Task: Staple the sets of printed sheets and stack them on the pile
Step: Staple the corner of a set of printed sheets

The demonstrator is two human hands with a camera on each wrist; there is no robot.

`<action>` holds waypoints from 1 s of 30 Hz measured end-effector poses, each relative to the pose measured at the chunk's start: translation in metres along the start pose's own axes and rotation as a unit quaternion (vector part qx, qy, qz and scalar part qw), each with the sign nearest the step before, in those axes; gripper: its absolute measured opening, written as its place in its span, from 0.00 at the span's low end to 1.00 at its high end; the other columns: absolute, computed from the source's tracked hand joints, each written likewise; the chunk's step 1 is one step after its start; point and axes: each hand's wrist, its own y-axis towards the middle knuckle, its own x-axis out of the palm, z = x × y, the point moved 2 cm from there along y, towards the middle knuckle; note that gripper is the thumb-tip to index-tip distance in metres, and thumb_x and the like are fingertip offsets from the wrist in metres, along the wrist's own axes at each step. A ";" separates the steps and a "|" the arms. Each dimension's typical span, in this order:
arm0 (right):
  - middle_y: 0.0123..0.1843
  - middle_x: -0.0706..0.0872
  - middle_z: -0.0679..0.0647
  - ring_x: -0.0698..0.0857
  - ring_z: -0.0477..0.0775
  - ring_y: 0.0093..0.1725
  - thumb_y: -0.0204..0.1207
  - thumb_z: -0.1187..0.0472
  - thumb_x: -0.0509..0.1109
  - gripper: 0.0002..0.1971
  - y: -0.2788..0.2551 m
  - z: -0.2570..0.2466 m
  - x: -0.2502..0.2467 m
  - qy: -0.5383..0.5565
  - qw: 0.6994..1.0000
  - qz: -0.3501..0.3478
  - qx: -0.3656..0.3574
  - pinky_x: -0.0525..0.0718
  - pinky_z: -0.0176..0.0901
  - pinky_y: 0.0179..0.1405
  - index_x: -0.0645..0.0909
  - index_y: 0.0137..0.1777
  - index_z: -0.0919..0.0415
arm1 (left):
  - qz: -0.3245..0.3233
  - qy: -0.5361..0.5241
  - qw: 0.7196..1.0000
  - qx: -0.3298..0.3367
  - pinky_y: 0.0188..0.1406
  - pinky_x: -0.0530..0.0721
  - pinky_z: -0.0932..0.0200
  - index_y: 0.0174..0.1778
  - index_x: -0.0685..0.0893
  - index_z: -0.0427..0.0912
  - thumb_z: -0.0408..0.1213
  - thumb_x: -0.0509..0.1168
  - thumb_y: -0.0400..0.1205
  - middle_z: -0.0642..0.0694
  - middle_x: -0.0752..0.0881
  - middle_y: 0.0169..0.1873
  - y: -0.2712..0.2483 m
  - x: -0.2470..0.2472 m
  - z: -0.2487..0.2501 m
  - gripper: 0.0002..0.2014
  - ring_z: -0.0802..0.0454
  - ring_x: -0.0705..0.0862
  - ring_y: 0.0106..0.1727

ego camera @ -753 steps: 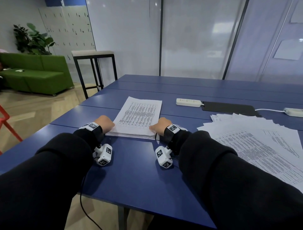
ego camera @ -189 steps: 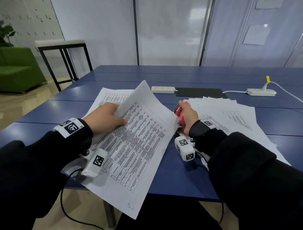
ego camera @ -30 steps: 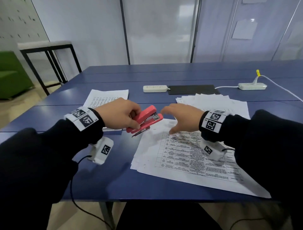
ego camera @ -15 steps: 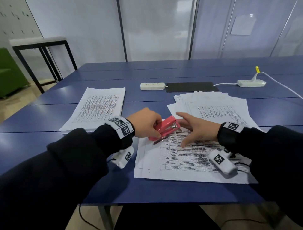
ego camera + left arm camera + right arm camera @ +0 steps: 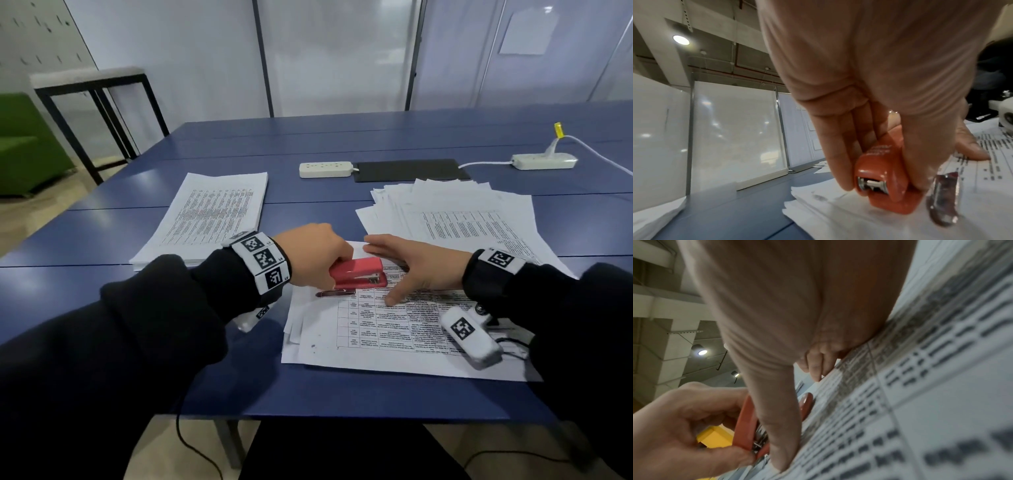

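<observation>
The job looks partway through: a squared-up pile [image 5: 209,216] lies on the table [image 5: 85,246] beyond and to the outside of the left hand [image 5: 313,255], presumably sets already done, while a loose fan of unstapled sheets [image 5: 455,212] waits just past the right hand [image 5: 416,265] — so plenty seems left. The set in hand [image 5: 387,339] lies flat between and beneath both hands, and I judge it is at the stapling step, not yet stacked. The left hand has its fingers curled round the red stapler [image 5: 359,274], thumb on one side and fingers over the top, holding it at the set's far left corner; the left wrist view shows the stapler's mouth low on the paper, though whether the corner is actually between its plates I cannot tell. The right hand is spread flat, fingers straight and thumb splayed, pressing on the printed sheet just beside the stapler to keep it from sliding — it grips nothing.
</observation>
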 end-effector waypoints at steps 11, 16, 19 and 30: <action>0.87 0.67 0.43 0.67 0.36 0.82 0.65 0.74 0.87 0.57 0.000 -0.001 0.001 -0.002 1.000 0.000 0.008 0.70 0.15 0.67 0.58 0.90 0.54 | -0.010 -0.004 1.000 0.007 0.40 0.84 0.51 0.49 0.86 0.46 0.43 0.70 0.78 0.51 0.81 0.33 -0.009 0.000 -0.004 0.07 0.48 0.78 0.39; 0.87 0.68 0.42 0.68 0.38 0.83 0.65 0.72 0.88 0.57 0.000 -0.001 0.000 -0.005 1.000 -0.001 0.004 0.71 0.20 0.71 0.59 0.90 0.54 | -0.017 -0.003 1.000 -0.003 0.41 0.85 0.51 0.50 0.87 0.46 0.43 0.71 0.78 0.50 0.83 0.35 -0.012 0.000 -0.007 0.08 0.48 0.77 0.39; 0.85 0.69 0.41 0.69 0.37 0.83 0.65 0.72 0.88 0.56 0.000 -0.002 0.000 -0.001 1.000 -0.001 -0.003 0.71 0.19 0.70 0.60 0.89 0.54 | -0.016 -0.001 1.000 -0.004 0.40 0.84 0.52 0.49 0.87 0.46 0.42 0.71 0.78 0.52 0.79 0.32 -0.017 0.001 -0.011 0.07 0.48 0.77 0.39; 0.85 0.71 0.42 0.70 0.36 0.83 0.59 0.55 0.91 0.57 -0.002 -0.007 0.004 0.008 0.999 0.024 -0.024 0.68 0.31 0.81 0.65 0.88 0.54 | -0.002 -0.067 0.996 -0.061 0.39 0.78 0.59 0.49 0.88 0.51 0.46 0.76 0.75 0.58 0.81 0.32 -0.042 0.002 -0.039 0.09 0.52 0.81 0.40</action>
